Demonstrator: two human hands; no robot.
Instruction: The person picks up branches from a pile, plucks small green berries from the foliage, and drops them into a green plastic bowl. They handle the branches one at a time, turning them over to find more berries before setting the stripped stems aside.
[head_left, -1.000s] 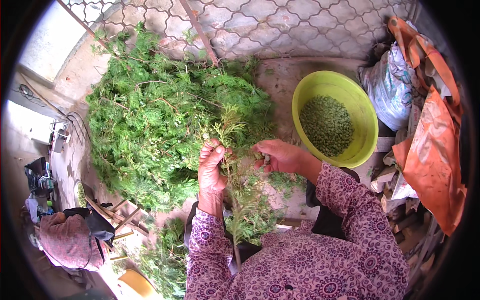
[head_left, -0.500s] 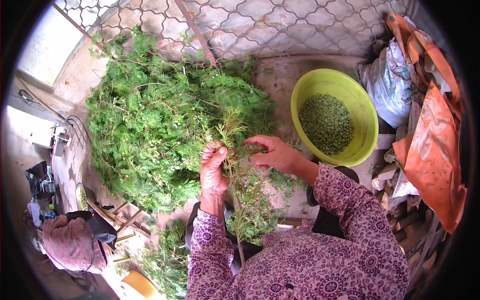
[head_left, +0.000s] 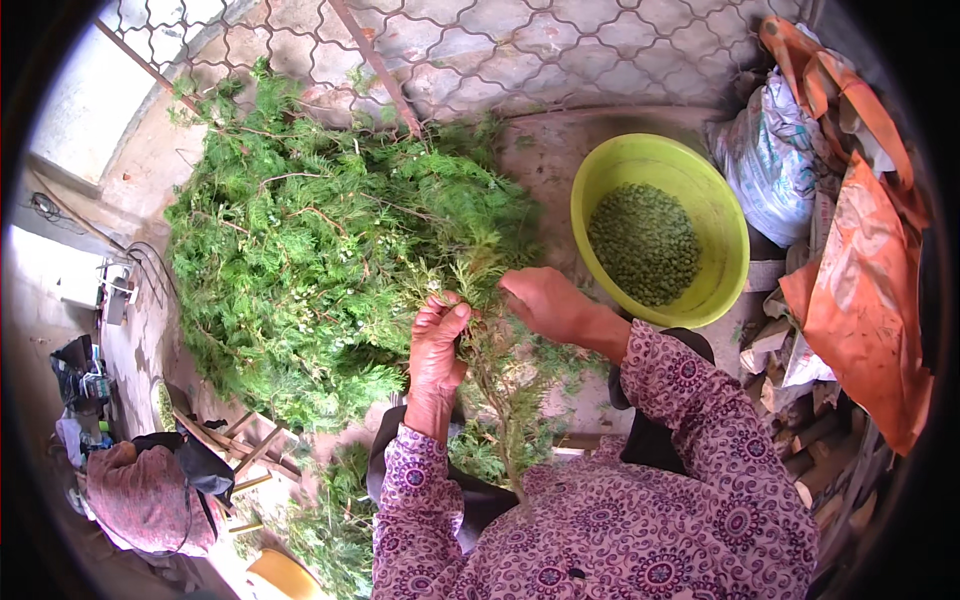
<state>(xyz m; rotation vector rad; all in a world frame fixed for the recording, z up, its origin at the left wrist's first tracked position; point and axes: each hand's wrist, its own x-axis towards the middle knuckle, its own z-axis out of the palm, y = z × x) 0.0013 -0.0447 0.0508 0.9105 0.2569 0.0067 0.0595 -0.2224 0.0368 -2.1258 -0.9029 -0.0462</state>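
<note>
My left hand [head_left: 438, 340] pinches a leafy evergreen branch [head_left: 497, 372] between thumb and fingers. Its bare stem slants down toward my lap. Close to the right of the branch's upper sprays, my right hand [head_left: 556, 304] has its fingers curled in and closed. What those fingers grip, if anything, is hidden. Beyond both hands spreads a big heap of green evergreen branches [head_left: 290, 240], dotted with small pale berry-like cones. To the right of the heap stands a yellow-green basin [head_left: 728, 240] with many small round green cones [head_left: 645, 245] in it.
A white woven sack [head_left: 765, 160] and an orange sheet [head_left: 870, 310] lie at the right, above stacked firewood [head_left: 820, 470]. Wire lattice [head_left: 500, 55] runs along the far side. At lower left are a wooden chair [head_left: 240, 440], a yellow bowl [head_left: 280, 575] and loose greenery [head_left: 335, 530].
My right hand's fingers, spread apart before, have curled closed beside the sprays. The branch's lower stem has swung right, and my left hand has shifted slightly right and down with it.
</note>
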